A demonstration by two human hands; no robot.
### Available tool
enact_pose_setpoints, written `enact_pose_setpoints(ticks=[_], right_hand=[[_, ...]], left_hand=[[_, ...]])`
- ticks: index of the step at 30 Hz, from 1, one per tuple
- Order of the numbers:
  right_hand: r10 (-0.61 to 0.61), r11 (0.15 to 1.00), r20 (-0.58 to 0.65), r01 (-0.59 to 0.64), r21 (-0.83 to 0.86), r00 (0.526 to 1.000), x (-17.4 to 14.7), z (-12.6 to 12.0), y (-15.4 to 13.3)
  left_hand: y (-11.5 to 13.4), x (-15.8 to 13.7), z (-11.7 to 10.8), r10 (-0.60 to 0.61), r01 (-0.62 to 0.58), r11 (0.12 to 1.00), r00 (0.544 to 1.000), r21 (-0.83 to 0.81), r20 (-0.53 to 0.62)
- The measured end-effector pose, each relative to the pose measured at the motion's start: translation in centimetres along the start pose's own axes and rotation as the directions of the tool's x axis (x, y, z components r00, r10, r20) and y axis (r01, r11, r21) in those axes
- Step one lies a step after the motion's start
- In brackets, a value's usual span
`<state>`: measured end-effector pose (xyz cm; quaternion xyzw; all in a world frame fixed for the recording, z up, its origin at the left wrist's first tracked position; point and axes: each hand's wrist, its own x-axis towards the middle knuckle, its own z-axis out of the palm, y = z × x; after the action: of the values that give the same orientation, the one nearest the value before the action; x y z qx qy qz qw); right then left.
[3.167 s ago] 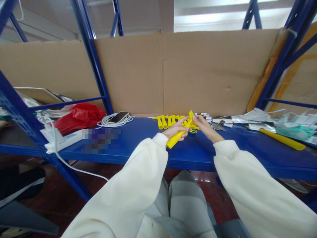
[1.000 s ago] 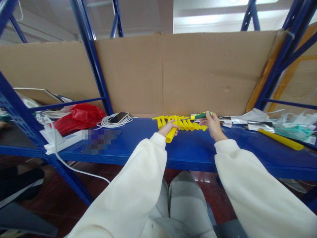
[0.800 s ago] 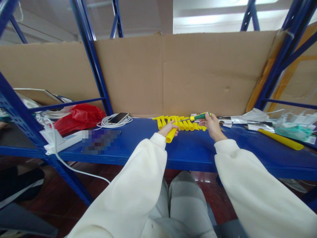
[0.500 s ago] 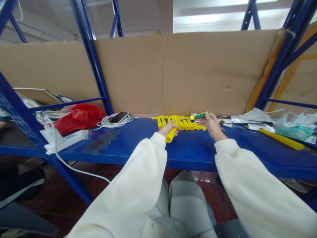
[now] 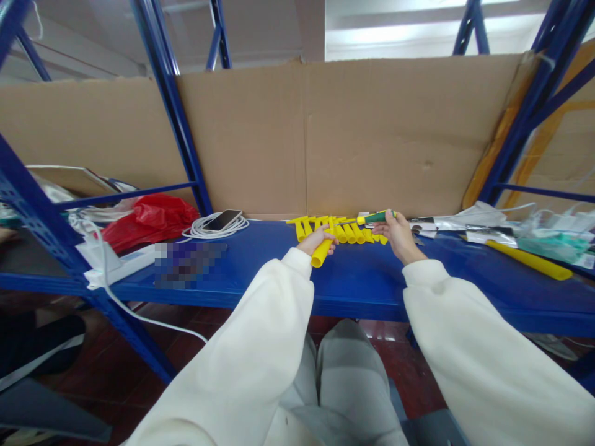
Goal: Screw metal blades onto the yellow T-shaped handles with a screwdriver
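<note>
My left hand [image 5: 314, 241] is closed around a yellow tube [image 5: 320, 254], whose round open end points down towards me. In my right hand [image 5: 398, 238] is a screwdriver [image 5: 374, 218] with a green and yellow handle. Its thin shaft points left, to the yellow plastic just above my left hand; whether the tip touches the tube I cannot tell. Behind both hands, several short yellow tube pieces [image 5: 357, 233] lie in a row along the back of the blue shelf [image 5: 357, 279]. My left fingers partly hide that row.
A long yellow tube [image 5: 530, 260] lies at the right, near clear and green plastic packaging [image 5: 553, 241]. On the left are a phone [image 5: 224, 220] on a coiled white cable [image 5: 199, 229], a red plastic bag [image 5: 151, 217] and a white power strip [image 5: 125, 263]. Cardboard [image 5: 372, 136] stands behind.
</note>
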<state>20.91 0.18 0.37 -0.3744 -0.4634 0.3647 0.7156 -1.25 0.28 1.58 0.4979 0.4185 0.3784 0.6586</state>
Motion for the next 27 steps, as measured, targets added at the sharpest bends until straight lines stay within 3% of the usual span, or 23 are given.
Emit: enact_pose_setpoints(ticks=[27], right_hand=[[0.021,0.999,-0.01,-0.021,-0.036,1.0,0.39,-0.09,0.45]], left_hand=[[0.1,-0.63,0.42,0.021,-0.019,0.999,0.999,0.029,-0.038]])
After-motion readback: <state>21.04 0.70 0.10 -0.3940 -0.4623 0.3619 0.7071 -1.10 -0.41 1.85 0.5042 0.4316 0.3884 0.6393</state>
